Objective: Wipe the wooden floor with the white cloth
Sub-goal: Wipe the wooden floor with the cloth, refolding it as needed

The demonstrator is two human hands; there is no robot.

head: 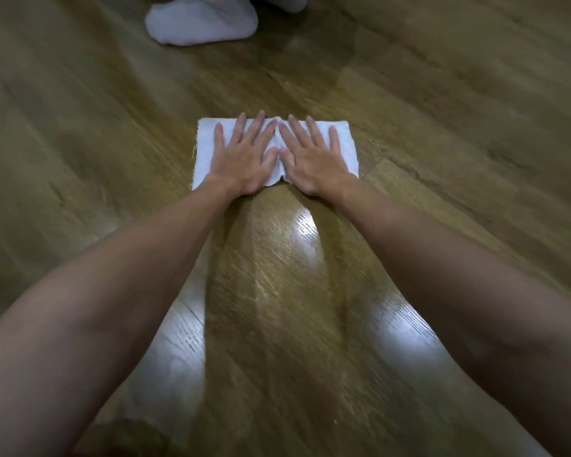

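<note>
a: counted on the wooden floor [442,133]: one white cloth [345,143], two hands, two bare forearms reaching in from the near edge.

b: both flat on the cloth, palms down, fingers straight and fanned. left hand [244,159] on the left half, right hand [314,163] on the right half, thumbs and index fingers almost touching at the middle, where the fabric bunches into a small ridge.

a: cloth lying mid-frame, spread as a rough rectangle, slightly frayed along its left edge, well ahead of the body.

b: further off, at the top edge: one foot in a white sock [201,21], plus a sliver of a second sock [290,1] cut off by the frame. well apart from the cloth, straight ahead of it.

a: boards brown, grained, glossy; bright patches of reflected light between and beside the forearms. seams between planks running diagonally.

b: cloth matte and soft-looking, lightly wrinkled under the fingers. picture blurred toward the edges.
</note>
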